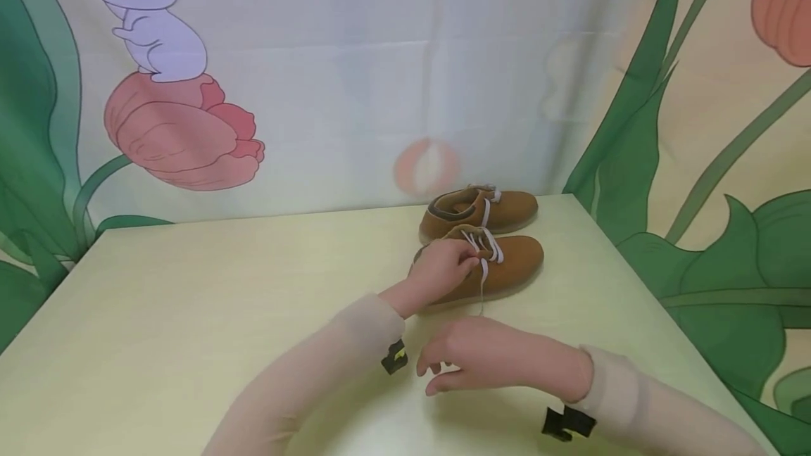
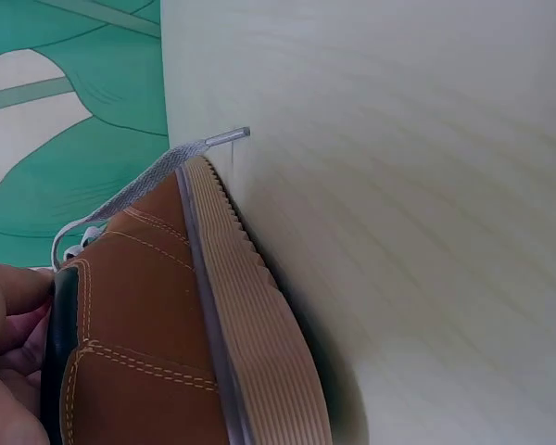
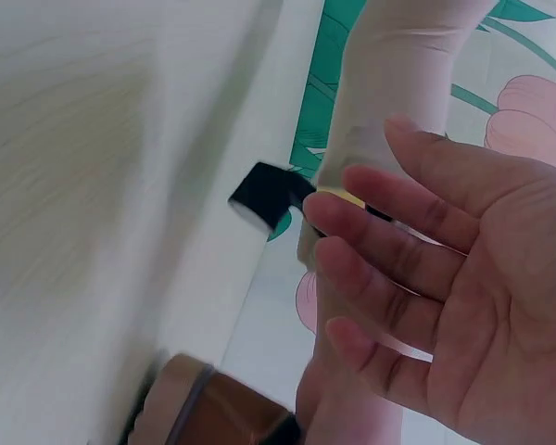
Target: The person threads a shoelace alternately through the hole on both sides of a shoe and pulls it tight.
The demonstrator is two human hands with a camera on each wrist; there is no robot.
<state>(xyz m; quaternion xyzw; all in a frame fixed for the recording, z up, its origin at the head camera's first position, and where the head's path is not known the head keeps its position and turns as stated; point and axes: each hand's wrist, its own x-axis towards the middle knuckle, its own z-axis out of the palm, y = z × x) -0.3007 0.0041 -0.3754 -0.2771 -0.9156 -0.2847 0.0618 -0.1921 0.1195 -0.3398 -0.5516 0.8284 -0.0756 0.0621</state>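
Two brown lace-up shoes with pale laces sit side by side on the table, toes to the right. My left hand (image 1: 443, 266) is at the opening of the nearer shoe (image 1: 516, 262), its thumb and fingers pinching the edge beside the laces. In the left wrist view, fingers (image 2: 14, 287) curl at the dark collar of that shoe (image 2: 148, 324). A loose lace (image 2: 148, 181) hangs over its side, ending in a clear tip. My right hand (image 1: 484, 350) hovers nearer the front, fingers loosely bent around nothing. Its bare palm (image 3: 500, 278) shows in the right wrist view.
Behind the nearer shoe stands the other shoe (image 1: 516, 210), close to the back edge. The pale table (image 1: 222, 301) meets a printed cloth (image 1: 329, 90) at the back, and printed cloth also hangs along both sides. Each sleeve cuff carries a black clip.
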